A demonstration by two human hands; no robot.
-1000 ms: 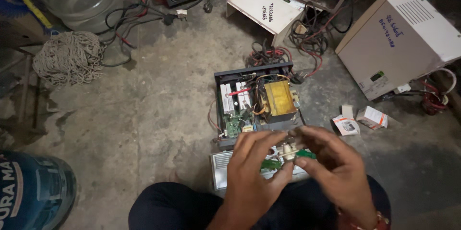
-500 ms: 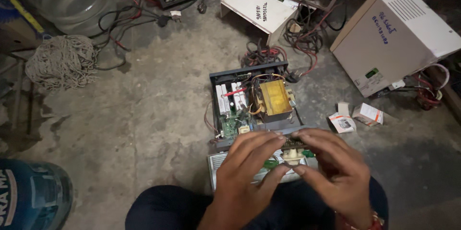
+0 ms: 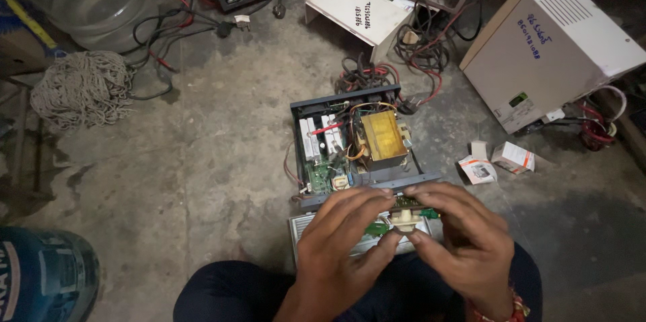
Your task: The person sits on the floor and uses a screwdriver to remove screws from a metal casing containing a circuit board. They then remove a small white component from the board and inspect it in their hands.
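While the view has drifted slightly, both hands stay put: left hand (image 3: 343, 244) and right hand (image 3: 461, 241) pinch the small green circuit board (image 3: 404, 216) above the opened chassis (image 3: 356, 144) on the floor.

**A count of the workshop floor**

Two hands, the left hand (image 3: 340, 244) and the right hand (image 3: 464, 244), share one small green circuit board (image 3: 402, 216). One opened metal chassis (image 3: 356, 144) lies on the floor, with one yellow-wrapped transformer (image 3: 382, 135) inside it. Two small cardboard boxes (image 3: 496, 162) sit to its right. One closed white cabinet (image 3: 548, 46), one clear plastic basin (image 3: 101, 2), one mop head (image 3: 81, 90) and one blue drum (image 3: 44, 278) stand around.
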